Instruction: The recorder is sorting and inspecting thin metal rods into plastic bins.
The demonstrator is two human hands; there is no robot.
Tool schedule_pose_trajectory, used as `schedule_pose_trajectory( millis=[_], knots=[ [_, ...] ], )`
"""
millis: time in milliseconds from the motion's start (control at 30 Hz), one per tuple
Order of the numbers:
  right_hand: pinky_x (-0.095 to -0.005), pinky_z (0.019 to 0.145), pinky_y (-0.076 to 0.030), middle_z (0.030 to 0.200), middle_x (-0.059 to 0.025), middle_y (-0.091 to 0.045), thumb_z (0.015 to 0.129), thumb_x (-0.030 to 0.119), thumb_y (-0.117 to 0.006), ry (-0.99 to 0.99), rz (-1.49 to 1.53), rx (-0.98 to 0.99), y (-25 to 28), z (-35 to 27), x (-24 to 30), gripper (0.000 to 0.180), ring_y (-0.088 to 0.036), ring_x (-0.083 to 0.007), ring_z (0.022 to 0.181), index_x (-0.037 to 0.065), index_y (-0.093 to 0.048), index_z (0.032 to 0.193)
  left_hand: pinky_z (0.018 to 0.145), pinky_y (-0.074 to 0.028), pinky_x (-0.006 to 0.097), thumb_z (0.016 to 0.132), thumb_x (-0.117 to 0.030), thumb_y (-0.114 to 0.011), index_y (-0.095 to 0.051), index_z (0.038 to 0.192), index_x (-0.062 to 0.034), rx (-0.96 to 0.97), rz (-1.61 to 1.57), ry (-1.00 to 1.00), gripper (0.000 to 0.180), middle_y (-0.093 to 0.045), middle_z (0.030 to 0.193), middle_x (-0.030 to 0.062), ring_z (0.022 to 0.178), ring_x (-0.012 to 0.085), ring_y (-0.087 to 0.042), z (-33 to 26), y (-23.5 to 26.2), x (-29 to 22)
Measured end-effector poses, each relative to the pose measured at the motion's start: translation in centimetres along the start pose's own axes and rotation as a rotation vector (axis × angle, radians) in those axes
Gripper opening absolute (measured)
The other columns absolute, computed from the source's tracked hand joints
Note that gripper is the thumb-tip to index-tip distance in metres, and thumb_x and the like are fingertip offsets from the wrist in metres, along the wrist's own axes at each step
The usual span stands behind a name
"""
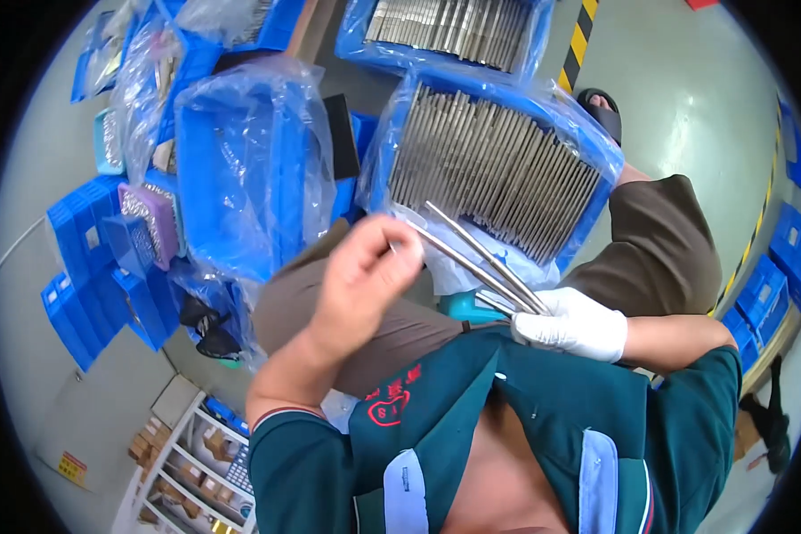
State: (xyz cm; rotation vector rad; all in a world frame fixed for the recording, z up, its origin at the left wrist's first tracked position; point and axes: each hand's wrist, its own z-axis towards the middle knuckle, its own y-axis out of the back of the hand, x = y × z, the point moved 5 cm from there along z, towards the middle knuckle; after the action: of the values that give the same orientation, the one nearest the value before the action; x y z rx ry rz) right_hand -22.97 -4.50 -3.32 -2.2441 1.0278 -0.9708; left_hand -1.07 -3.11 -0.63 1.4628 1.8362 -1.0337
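Note:
My right hand (pixel 578 326), in a white glove, is closed round several slim metal rods (pixel 472 262) in front of my body. Two long rods fan out to the upper left from it, and shorter rod ends show beside them. The bare left hand (pixel 369 276) is closed, its fingertips pinched at the far end of one long rod; the exact contact is partly hidden by the fingers. Beyond my hands, a blue crate (pixel 607 160) lined with clear plastic holds rows of similar metal rods (pixel 494 169).
Another blue crate (pixel 351 36) of rods stands farther off. At left is a plastic-lined blue crate (pixel 231 169), near small blue bins (pixel 89 231) and a purple tray (pixel 147 222) of small parts. More blue boxes (pixel 765 285) stand at right. Someone's sandaled foot (pixel 602 105) shows beyond the rod crate.

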Motion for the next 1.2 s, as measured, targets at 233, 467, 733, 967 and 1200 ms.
schedule_pose_trajectory(
  millis=[233, 467, 733, 967, 1200],
  knots=[
    [-0.0279, 0.057, -0.041, 0.063, -0.0046, -0.053, 0.089, 0.052, -0.049, 0.254, -0.485, -0.302, 1.5, 1.1, 0.3, 0.050, -0.051, -0.0136, 0.059, 0.005, -0.060, 0.075, 0.053, -0.029, 0.019, 0.095, -0.022, -0.048, -0.049, 0.111, 0.0009, -0.041, -0.225, -0.159, 0.028, -0.044, 0.072, 0.0000, 0.056, 0.0044, -0.031, 1.7, 1.5, -0.4],
    [-0.0256, 0.058, -0.042, 0.065, -0.0037, -0.054, 0.088, 0.051, -0.050, 0.281, -0.567, -0.356, 1.2, 0.6, 0.5, 0.048, -0.049, -0.0116, 0.060, 0.006, -0.062, 0.075, 0.046, -0.023, 0.018, 0.098, -0.035, -0.036, -0.050, 0.106, 0.0051, 0.046, -0.161, -0.102, 0.043, -0.040, 0.065, -0.0013, 0.051, 0.0042, -0.027, 0.7, 0.4, 0.5],
    [-0.0277, 0.057, -0.041, 0.061, -0.0045, -0.053, 0.088, 0.051, -0.050, 0.302, -0.666, -0.478, 1.3, 0.6, 1.5, 0.051, -0.049, -0.0125, 0.058, 0.004, -0.060, 0.070, 0.046, -0.025, 0.019, 0.097, -0.038, -0.038, -0.050, 0.106, 0.0045, 0.126, -0.148, -0.151, 0.045, -0.041, 0.064, -0.0004, 0.050, 0.0043, -0.029, 0.5, 0.3, 0.2],
    [-0.0273, 0.057, -0.041, 0.062, -0.0042, -0.053, 0.088, 0.051, -0.050, 0.342, -0.689, -0.503, 1.4, 0.4, 1.6, 0.050, -0.049, -0.0118, 0.058, 0.004, -0.060, 0.073, 0.048, -0.026, 0.019, 0.096, -0.037, -0.042, -0.052, 0.106, 0.0039, 0.099, -0.106, -0.179, 0.043, -0.042, 0.064, -0.0005, 0.051, 0.0045, -0.030, 0.9, 0.1, -0.4],
    [-0.0268, 0.056, -0.041, 0.062, -0.0032, -0.053, 0.088, 0.049, -0.051, 0.394, -0.638, -0.474, 1.5, 0.5, 1.6, 0.048, -0.048, -0.0105, 0.057, 0.003, -0.061, 0.077, 0.048, -0.027, 0.021, 0.095, -0.037, -0.043, -0.052, 0.107, 0.0036, 0.166, -0.142, -0.180, 0.043, -0.043, 0.065, 0.0000, 0.051, 0.0059, -0.031, 1.3, 0.2, -0.3]
  ],
)
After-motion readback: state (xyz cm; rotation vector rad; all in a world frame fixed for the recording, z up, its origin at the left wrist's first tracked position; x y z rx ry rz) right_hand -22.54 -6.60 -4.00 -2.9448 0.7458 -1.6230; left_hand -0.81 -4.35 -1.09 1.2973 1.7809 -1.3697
